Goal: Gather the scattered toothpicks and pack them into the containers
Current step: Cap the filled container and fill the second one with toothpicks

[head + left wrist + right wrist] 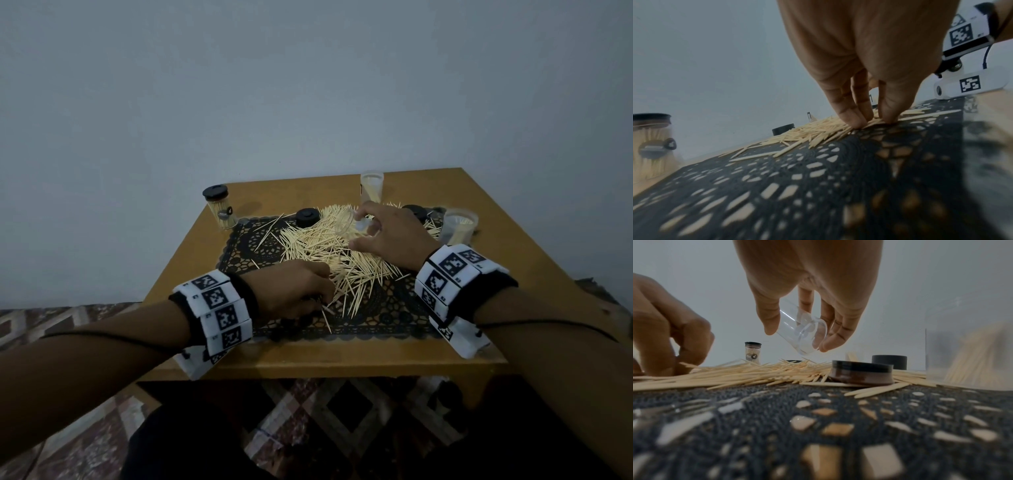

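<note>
A heap of pale wooden toothpicks point(329, 243) lies spread over a black lace mat point(383, 315) on a small wooden table. My left hand point(298, 291) is down at the heap's near edge, its fingertips point(861, 123) pinching toothpicks point(813, 131) against the mat. My right hand point(387, 233) holds a clear empty container point(803, 331) tilted above the pile point(748, 371), thumb on one side and fingers on the other. In the head view that container point(361, 224) shows only faintly under the fingers.
A capped jar full of toothpicks point(221, 207) stands at the back left. Two open clear containers point(371, 186) point(457, 226) with some toothpicks stand at the back and right. Black lids point(307, 217) point(415, 211) lie among the picks; one lid point(861, 374) sits near my right hand.
</note>
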